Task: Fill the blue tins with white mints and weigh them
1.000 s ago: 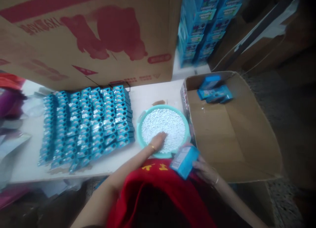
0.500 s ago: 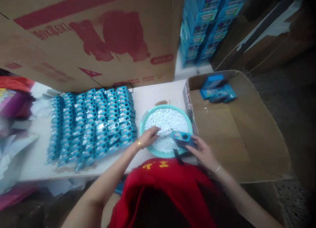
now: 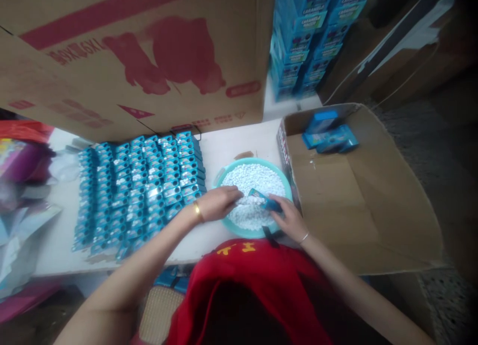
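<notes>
White surface [image 3: 231,148], teal basin [image 3: 223,174] at 12 o'clock; blue box [image 3: 263,199] grasped by right hand [image 3: 290,219], likely light crushable card, hold long sides; left hand [image 3: 218,203] at its mouth, grip unclear.

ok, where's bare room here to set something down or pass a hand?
Bare table runs between the small blue boxes and the basin, back to the big carton. The open carton floor is mostly bare, blue packs in its far corner. Crowded: those boxes, and the basin under left hand and right hand with a box.
</notes>
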{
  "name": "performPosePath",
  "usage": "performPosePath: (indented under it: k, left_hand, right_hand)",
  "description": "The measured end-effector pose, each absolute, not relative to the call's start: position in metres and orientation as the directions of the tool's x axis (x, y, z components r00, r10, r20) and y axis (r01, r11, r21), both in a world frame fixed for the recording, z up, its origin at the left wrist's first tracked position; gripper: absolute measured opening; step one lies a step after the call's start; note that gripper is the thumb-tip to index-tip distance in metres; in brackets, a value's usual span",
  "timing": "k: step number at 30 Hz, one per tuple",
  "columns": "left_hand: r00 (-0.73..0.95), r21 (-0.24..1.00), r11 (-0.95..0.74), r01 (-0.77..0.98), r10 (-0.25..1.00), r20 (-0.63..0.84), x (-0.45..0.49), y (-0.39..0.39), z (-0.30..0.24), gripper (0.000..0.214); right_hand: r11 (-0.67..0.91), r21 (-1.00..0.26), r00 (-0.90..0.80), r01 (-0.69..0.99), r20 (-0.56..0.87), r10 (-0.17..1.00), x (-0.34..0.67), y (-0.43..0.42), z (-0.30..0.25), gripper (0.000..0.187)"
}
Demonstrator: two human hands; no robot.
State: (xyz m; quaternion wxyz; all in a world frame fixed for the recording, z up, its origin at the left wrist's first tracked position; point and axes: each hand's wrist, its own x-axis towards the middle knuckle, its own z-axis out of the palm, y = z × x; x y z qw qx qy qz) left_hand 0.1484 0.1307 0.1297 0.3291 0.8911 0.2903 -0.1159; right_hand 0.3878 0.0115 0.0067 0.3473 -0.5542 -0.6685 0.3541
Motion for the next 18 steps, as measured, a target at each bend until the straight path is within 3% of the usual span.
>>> performPosePath:
  k: [5, 8, 14, 18]
  left_hand:
    - [0.703, 0.268, -0.692, 0.670, 0.478, -0.526, 0.176, 0.127, 0.154, 0.023]
    - [0.687, 0.179, -0.742, 0.646, 0.465, -0.558, 0.189, 0.122, 0.165, 0.021]
    - [0.708, 0.135, -0.774, 0.619, 0.475, -0.522, 0.192, 0.118, 0.169, 0.021]
    - [0.684, 0.166, -0.689, 0.706, 0.601, -0.414, 0.160, 0.131, 0.134, 0.022]
  right_hand:
    - [0.175, -0.841, -0.171, 0.511, 0.101, 0.980, 0.385, 0.010, 0.002, 0.043]
    - [0.177, -0.841, -0.163, 0.510, 0.108, 0.981, 0.383, 0.009, 0.000, 0.043]
    - [0.154, -0.849, -0.155, 0.505, 0.087, 0.984, 0.385, 0.008, -0.007, 0.043]
    - [0.111, -0.867, -0.102, 0.486, 0.069, 0.992, 0.390, 0.006, -0.013, 0.042]
